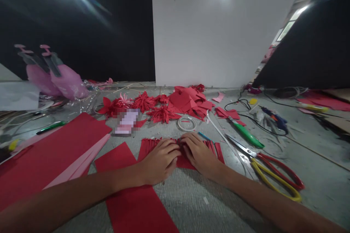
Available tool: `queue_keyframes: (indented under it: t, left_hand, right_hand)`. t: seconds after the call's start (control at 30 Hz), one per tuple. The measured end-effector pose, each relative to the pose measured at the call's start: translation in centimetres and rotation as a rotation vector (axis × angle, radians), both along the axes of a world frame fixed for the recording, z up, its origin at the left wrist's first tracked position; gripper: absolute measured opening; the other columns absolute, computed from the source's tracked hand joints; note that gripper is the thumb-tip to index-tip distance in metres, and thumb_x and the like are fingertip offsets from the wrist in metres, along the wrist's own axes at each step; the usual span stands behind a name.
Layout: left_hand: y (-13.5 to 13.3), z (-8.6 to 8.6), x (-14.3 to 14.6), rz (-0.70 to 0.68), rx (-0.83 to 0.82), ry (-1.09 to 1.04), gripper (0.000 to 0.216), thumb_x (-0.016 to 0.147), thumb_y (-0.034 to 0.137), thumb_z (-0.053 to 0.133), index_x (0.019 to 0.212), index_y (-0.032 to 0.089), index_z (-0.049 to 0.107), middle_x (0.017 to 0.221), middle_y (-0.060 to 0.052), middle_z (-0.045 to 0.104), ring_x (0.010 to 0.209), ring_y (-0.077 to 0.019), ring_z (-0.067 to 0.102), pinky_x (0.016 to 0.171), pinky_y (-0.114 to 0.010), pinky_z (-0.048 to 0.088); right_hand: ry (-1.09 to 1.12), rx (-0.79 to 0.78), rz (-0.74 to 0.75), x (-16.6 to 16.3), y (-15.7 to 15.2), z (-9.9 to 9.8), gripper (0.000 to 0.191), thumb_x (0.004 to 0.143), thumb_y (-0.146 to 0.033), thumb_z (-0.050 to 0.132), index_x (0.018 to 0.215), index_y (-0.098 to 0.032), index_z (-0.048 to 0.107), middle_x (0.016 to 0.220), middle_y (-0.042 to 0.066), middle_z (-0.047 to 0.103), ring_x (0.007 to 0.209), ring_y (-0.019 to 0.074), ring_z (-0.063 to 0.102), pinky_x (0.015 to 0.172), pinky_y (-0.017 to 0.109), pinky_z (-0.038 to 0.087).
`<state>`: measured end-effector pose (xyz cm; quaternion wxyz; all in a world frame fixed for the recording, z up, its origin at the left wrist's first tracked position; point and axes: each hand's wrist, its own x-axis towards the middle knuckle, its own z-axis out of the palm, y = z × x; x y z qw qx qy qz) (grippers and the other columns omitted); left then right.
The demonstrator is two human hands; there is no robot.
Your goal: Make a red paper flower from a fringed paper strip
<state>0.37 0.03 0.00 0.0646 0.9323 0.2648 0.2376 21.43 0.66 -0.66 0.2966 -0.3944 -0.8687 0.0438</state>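
A strip of red paper with a fringe cut along its far edge [186, 162] lies flat before me. My left hand [161, 160] grips its middle from the left, fingers curled together. From the other side my right hand [201, 154] bends its fingers onto the same strip, the fingertips of both hands nearly meeting. What the fingertips pinch is partly hidden. Just beyond the right hand is a thin blue pen-like stick [205, 137]. A plain red paper sheet [139, 207] passes beneath my left forearm.
Scissors [250, 153] with red and yellow handles lie open at right, beside a green cutter [247, 134] and a glue gun [276, 120]. Beyond the hands are a tape roll [187, 123], red paper flowers [143, 101] and scraps [187, 100]. Large red sheets [73, 138] lie left.
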Motion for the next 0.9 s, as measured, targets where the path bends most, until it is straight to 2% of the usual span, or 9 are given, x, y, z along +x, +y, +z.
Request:
queue_keyframes:
  t: [0.27, 0.4, 0.6, 0.77, 0.9]
  left_hand:
    - [0.07, -0.18, -0.02, -0.002, 0.000, -0.008, 0.023, 0.093, 0.013, 0.049, 0.110, 0.015, 0.064, 0.119, -0.009, 0.064, 0.120, -0.0238, 0.050, 0.111, -0.044, 0.036]
    - [0.10, -0.21, -0.02, -0.007, -0.013, -0.012, 0.023, 0.093, 0.013, 0.049, 0.111, 0.015, 0.064, 0.120, -0.009, 0.063, 0.121, -0.0232, 0.049, 0.112, -0.043, 0.036]
    - [0.03, -0.13, 0.03, -0.003, -0.021, -0.014, 0.025, 0.093, 0.013, 0.048, 0.113, 0.016, 0.063, 0.122, -0.009, 0.063, 0.123, -0.0235, 0.049, 0.112, -0.045, 0.036]
    - [-0.13, 0.34, 0.02, 0.025, -0.094, -0.020, 0.029, 0.097, 0.015, 0.043, 0.123, 0.016, 0.056, 0.128, -0.009, 0.060, 0.127, -0.0220, 0.047, 0.114, -0.043, 0.036]
    - [-0.13, 0.31, -0.12, 0.028, -0.088, 0.018, 0.032, 0.099, 0.016, 0.038, 0.128, 0.016, 0.053, 0.138, -0.010, 0.053, 0.134, -0.0225, 0.042, 0.115, -0.044, 0.036]
  right_hand:
    - [0.040, -0.048, -0.037, 0.16, 0.13, -0.61, 0.024, 0.093, -0.003, 0.041, 0.105, -0.019, 0.055, 0.103, 0.008, 0.061, 0.101, 0.0230, 0.056, 0.091, 0.044, 0.052]
    - [0.054, -0.021, -0.021, 0.15, 0.20, -0.68, 0.021, 0.092, -0.005, 0.044, 0.099, -0.019, 0.058, 0.105, 0.009, 0.062, 0.107, 0.0243, 0.055, 0.094, 0.046, 0.050]
    - [0.052, -0.011, -0.045, 0.00, 0.12, -0.32, 0.024, 0.093, -0.008, 0.045, 0.108, -0.017, 0.060, 0.105, 0.010, 0.065, 0.104, 0.0229, 0.059, 0.093, 0.045, 0.053]
    - [0.109, 0.063, -0.010, 0.15, -0.18, -0.25, 0.024, 0.093, -0.011, 0.048, 0.112, -0.019, 0.060, 0.106, 0.010, 0.066, 0.103, 0.0243, 0.060, 0.091, 0.047, 0.054]
    - [0.161, 0.112, 0.025, 0.37, -0.25, -0.60, 0.018, 0.094, -0.012, 0.050, 0.107, -0.021, 0.060, 0.099, 0.008, 0.068, 0.097, 0.0230, 0.062, 0.086, 0.043, 0.056]
